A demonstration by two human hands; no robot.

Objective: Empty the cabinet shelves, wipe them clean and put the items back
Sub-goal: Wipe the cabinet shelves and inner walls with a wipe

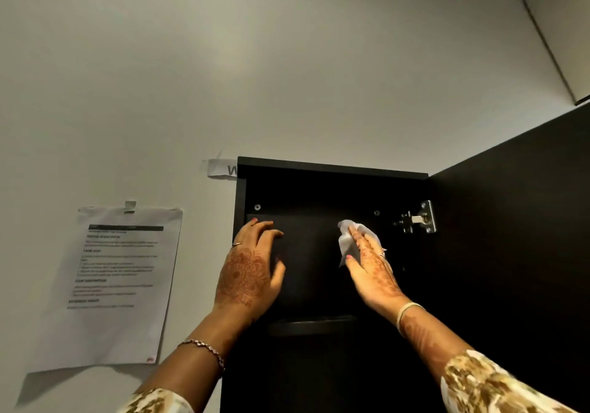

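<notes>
Centre frame, our flat-fingered right hand (372, 269) presses the white cloth (346, 241) to the back of the cabinet (319, 170), the shelf (313, 325) lying below, while our left hand (250, 269) rests open to its left.

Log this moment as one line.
step: wiping; right hand: presses wipe to cabinet back; left hand: rests inside cabinet; door: open

Inside the cabinet (319, 170), above the shelf (313, 325), the left hand (249, 272) is sitting leftward and the right hand (370, 269) is lying over the wipe (346, 240) — near the hinge (418, 219). The door (510, 221) is standing open rightward; a sheet (118, 285) is hanging on the wall (287, 61) to the cabinet's left.
</notes>
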